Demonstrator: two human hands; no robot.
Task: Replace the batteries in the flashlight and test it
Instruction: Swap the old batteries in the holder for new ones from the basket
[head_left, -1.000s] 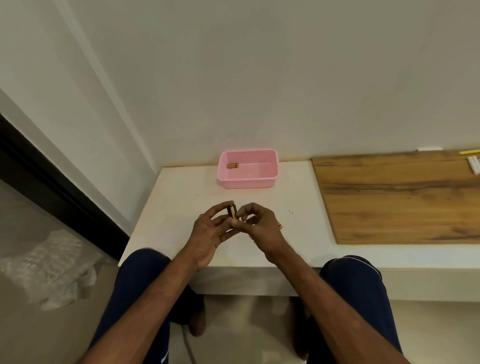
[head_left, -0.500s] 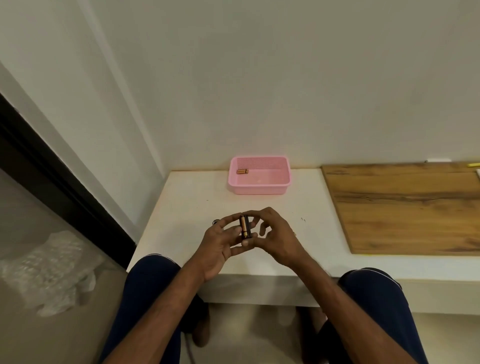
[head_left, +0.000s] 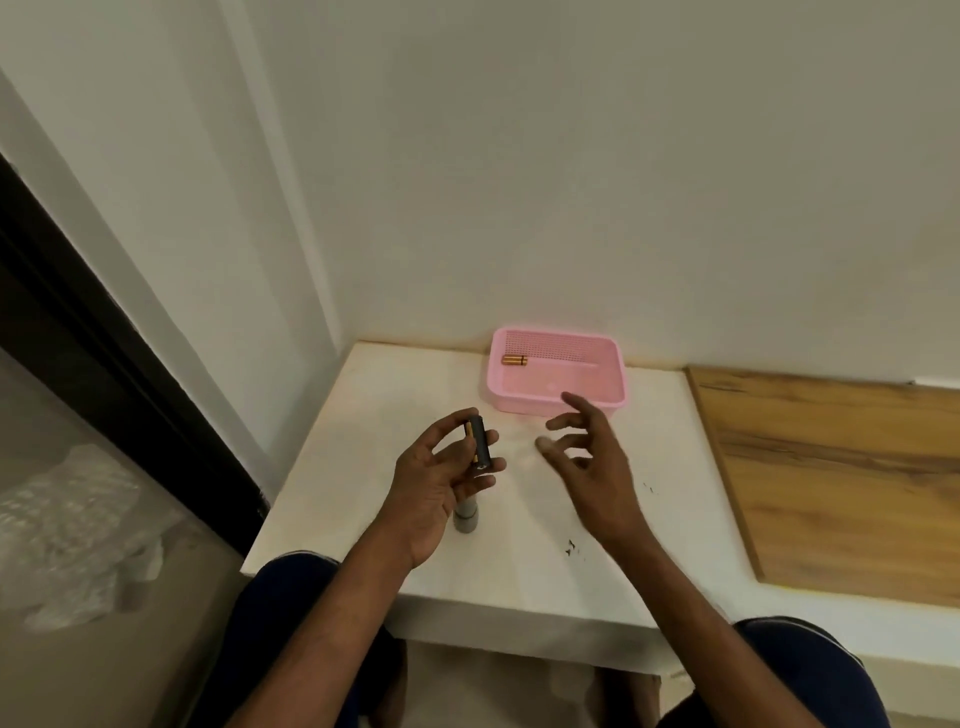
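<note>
My left hand (head_left: 441, 478) holds a small black battery holder (head_left: 480, 444) upright between thumb and fingers; a gold-banded battery shows along its left side. Just below that hand a grey flashlight body (head_left: 466, 515) lies on the white table (head_left: 363, 415), partly hidden by my fingers. My right hand (head_left: 592, 457) hovers open to the right of the holder, fingers spread, holding nothing, just in front of the pink basket (head_left: 613, 364). A gold battery (head_left: 513, 360) lies in the basket's far left corner.
A wooden board (head_left: 831, 478) covers the table's right part. Small dark specks (head_left: 571, 545) lie on the table near my right wrist. The wall runs close behind the basket. Crumpled plastic wrap (head_left: 67, 525) lies on the floor at left.
My right hand has let go of the battery holder and moved right, opening its fingers. The left hand keeps the holder. The flashlight body has come into sight below the left hand.
</note>
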